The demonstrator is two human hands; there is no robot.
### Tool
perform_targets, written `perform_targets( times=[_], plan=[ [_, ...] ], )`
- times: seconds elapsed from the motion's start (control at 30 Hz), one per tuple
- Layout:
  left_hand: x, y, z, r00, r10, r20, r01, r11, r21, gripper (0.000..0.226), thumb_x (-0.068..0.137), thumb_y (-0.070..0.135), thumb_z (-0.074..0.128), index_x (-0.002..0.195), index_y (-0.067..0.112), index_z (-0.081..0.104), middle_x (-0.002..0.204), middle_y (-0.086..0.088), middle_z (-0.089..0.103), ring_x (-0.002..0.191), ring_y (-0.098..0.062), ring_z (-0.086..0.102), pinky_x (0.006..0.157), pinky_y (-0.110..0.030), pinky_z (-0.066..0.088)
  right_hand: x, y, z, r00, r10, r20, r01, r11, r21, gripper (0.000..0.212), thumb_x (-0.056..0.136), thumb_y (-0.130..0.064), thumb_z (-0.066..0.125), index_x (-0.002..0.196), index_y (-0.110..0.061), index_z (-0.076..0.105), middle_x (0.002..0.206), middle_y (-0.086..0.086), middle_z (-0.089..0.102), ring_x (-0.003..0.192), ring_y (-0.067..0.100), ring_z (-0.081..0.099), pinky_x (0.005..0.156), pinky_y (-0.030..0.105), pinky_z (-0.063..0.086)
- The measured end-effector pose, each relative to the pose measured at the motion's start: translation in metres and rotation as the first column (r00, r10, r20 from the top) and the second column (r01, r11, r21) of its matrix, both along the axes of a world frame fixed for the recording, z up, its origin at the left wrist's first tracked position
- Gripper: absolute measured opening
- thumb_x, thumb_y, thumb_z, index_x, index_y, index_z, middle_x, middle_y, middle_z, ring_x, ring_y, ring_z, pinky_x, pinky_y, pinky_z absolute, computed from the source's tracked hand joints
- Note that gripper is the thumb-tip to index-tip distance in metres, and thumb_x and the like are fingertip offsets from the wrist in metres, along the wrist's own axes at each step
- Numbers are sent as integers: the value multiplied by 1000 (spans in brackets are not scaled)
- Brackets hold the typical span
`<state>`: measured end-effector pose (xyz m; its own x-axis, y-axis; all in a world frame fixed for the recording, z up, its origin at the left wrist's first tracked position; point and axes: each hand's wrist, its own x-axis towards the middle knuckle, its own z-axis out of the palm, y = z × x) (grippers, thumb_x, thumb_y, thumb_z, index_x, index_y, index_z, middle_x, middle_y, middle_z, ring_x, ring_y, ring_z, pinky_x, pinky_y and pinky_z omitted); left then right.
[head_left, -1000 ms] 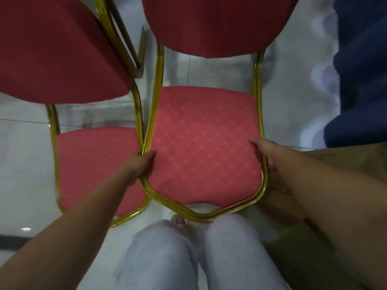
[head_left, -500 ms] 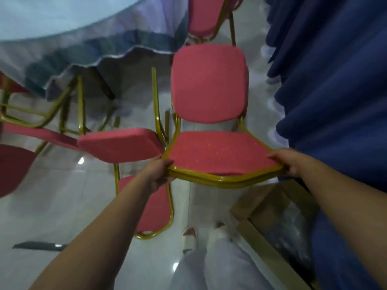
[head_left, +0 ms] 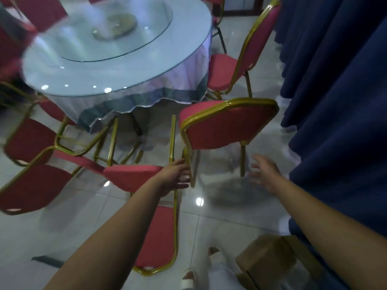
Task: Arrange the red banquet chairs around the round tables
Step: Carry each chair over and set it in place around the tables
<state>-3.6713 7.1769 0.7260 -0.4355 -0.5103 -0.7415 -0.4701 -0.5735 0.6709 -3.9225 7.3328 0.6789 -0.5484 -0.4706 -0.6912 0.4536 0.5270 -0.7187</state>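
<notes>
A red banquet chair [head_left: 228,124] with a gold frame stands just off the round table [head_left: 117,59], its backrest turned toward me. My left hand [head_left: 178,177] is at the chair's left rear leg with fingers spread, touching or nearly touching it. Palm down and holding nothing, my right hand [head_left: 263,172] hovers open beside the right rear leg. A second red chair [head_left: 222,74] stands at the table's right side. A third chair [head_left: 134,176] is below my left forearm, and its seat [head_left: 161,237] lies near my feet.
More red chairs [head_left: 31,139] crowd the table's near-left side. The table carries a glass turntable [head_left: 117,28] and a pale skirted cloth. Dark blue drapery [head_left: 335,101] fills the right. A cardboard box [head_left: 270,260] sits on the glossy tiled floor by my sandalled foot [head_left: 188,277].
Both hands gripped the chair's seat edges and carried it; now the chair stands by the table with its back to me and both hands have come off. The view has tilted up.
</notes>
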Motion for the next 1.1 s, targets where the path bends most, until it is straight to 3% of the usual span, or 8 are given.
perform_targets(
  times=[0.13,0.3,0.37,0.47,0.6,0.8,0.97,1.1],
  plan=[
    [55,8,1,994,92,59,-84,989,-118,38,94,15,58,130,23,54,100,-4,67,88,-20,59,74,-35,51,56,-28,-15,960,281,-16,-280,960,24,22,94,-44,59,107,-26,57,105,4,58,87,26,59,72,38,49],
    [152,31,7,920,341,194,-295,927,-231,40,90,22,64,128,30,56,119,-6,61,96,-22,57,73,-31,49,127,-77,-6,783,618,-72,-619,785,15,31,89,-49,63,112,-29,57,108,3,61,88,21,61,68,31,49],
    [190,44,10,877,440,194,-388,886,-252,42,90,22,63,130,32,52,122,-5,59,101,-22,58,84,-36,52,155,-99,6,707,700,-97,-703,711,7,30,90,-47,64,111,-27,58,109,3,62,84,20,60,68,32,48],
    [236,63,12,817,545,191,-497,832,-246,50,91,18,62,137,29,46,110,-6,60,89,-18,58,75,-32,52,192,-123,23,607,783,-133,-788,615,26,24,91,-44,64,108,-27,57,106,5,63,82,21,62,65,35,48],
    [277,73,4,757,623,199,-575,779,-251,54,91,22,63,142,25,44,123,-10,56,107,-25,57,79,-33,54,223,-130,25,560,819,-126,-823,568,35,24,91,-41,66,107,-25,58,108,11,65,86,26,62,57,29,43],
    [315,75,-11,774,595,219,-560,803,-202,52,92,23,62,142,24,44,128,-9,53,112,-26,55,75,-31,54,241,-117,-10,634,771,-58,-766,637,85,37,90,-36,68,116,-13,59,96,7,54,67,23,50,53,28,37],
    [355,66,-28,822,514,245,-488,858,-161,51,92,22,61,140,24,45,126,-8,53,112,-25,54,72,-30,52,265,-101,-24,724,683,-95,-671,729,134,36,92,-39,65,115,-13,58,89,6,54,70,26,54,50,28,38],
    [392,62,-45,868,421,262,-411,907,-95,48,94,21,59,140,22,44,113,-3,58,95,-18,60,70,-29,51,308,-73,-25,796,600,-77,-580,793,186,33,93,-40,63,113,-16,55,92,4,52,69,22,52,53,27,40]
  ],
)
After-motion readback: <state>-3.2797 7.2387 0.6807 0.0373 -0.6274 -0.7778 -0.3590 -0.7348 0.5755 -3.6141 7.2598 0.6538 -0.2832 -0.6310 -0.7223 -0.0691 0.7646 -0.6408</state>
